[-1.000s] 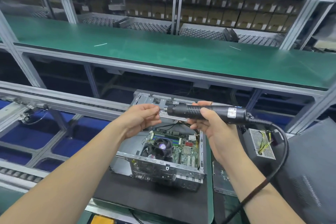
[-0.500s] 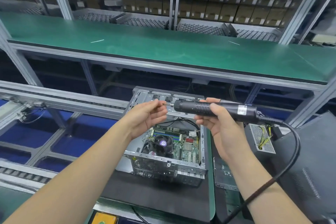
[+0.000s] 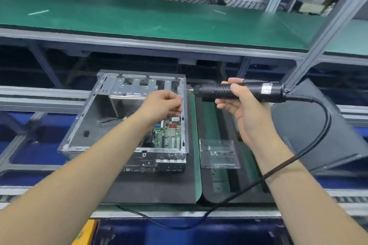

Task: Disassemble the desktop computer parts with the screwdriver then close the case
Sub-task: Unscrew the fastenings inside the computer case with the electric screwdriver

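Observation:
The open grey computer case (image 3: 93, 121) lies on a black mat (image 3: 151, 187), its motherboard (image 3: 169, 135) showing at the right side. My left hand (image 3: 161, 105) hovers over the case's right wall with its fingertips pinched together on something tiny, seemingly a screw. Just right of the case, my right hand (image 3: 245, 113) grips the black electric screwdriver (image 3: 266, 90), held level. Its bit points left, ending beside the case's top right corner, clear of my left fingers.
A clear plastic tray (image 3: 219, 153) holding small screws lies on the mat right of the case. The black side panel (image 3: 318, 129) rests at the far right. The screwdriver's cable (image 3: 327, 125) loops down past my right forearm. A green shelf (image 3: 159, 18) runs overhead behind.
My left fingers were at the screwdriver's bit and have since pulled away leftward and down over the case. The view shifted, so the case now sits left of the screwdriver.

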{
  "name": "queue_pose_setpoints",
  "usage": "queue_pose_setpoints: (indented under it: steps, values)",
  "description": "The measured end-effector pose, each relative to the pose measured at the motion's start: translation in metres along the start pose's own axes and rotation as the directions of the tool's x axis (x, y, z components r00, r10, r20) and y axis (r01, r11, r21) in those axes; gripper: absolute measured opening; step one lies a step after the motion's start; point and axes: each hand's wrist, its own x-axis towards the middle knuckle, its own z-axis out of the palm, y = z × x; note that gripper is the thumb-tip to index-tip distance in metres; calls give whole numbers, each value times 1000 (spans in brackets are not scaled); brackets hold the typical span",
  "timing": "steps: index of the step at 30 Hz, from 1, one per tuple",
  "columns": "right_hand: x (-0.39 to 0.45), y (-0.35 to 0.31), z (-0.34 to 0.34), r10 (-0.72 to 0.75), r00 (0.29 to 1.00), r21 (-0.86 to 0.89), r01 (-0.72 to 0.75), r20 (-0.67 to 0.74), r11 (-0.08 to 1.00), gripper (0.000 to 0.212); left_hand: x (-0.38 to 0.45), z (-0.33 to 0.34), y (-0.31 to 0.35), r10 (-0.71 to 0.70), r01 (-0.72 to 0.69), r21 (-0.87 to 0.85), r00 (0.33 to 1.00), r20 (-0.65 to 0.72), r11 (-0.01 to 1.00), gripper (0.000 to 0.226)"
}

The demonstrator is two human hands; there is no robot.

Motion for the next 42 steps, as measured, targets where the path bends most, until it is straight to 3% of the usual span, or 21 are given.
queue_pose_setpoints:
  steps: [4, 8, 12, 19, 22, 27, 32, 38, 40, 42]
  values:
    - [12, 9, -63, 41, 998, -19, -42, -40, 999, 17, 9, 81, -14, 29, -83, 436, 991, 129, 896, 10]
    - [19, 25, -111, 99, 995, 3, -99, -12, 995, 20, 23, 141, -40, -66, -126, 771, 975, 213, 624, 8]
    - [27, 39, -145, 169, 984, 16, -170, 47, 985, 26, 31, 177, -82, -157, -78, 891, 974, 164, 448, 11]
    - [41, 51, -175, 213, 971, 28, -217, 103, 976, 33, 29, 190, -135, -324, 47, 959, 945, 48, 279, 15]
    - [45, 57, -178, 225, 968, 39, -231, 110, 972, 23, 31, 191, -143, -328, 70, 959, 944, 25, 275, 5]
    - [45, 65, -181, 234, 964, 49, -241, 125, 969, 18, 39, 213, -144, -121, 17, 935, 992, 28, 353, 8]
    - [42, 68, -185, 254, 961, 38, -259, 110, 965, 30, 44, 241, -155, -122, -31, 963, 990, 65, 267, 14]
    - [40, 69, -191, 255, 962, 18, -257, 94, 966, 20, 51, 254, -161, -183, 64, 984, 983, -33, 169, 19]
    - [40, 67, -193, 250, 965, 16, -252, 78, 968, 21, 50, 255, -159, -134, 87, 967, 989, -56, 239, 18]
    - [42, 64, -193, 238, 969, 14, -239, 67, 971, 17, 46, 248, -152, -46, 148, 851, 988, -145, 504, 12]
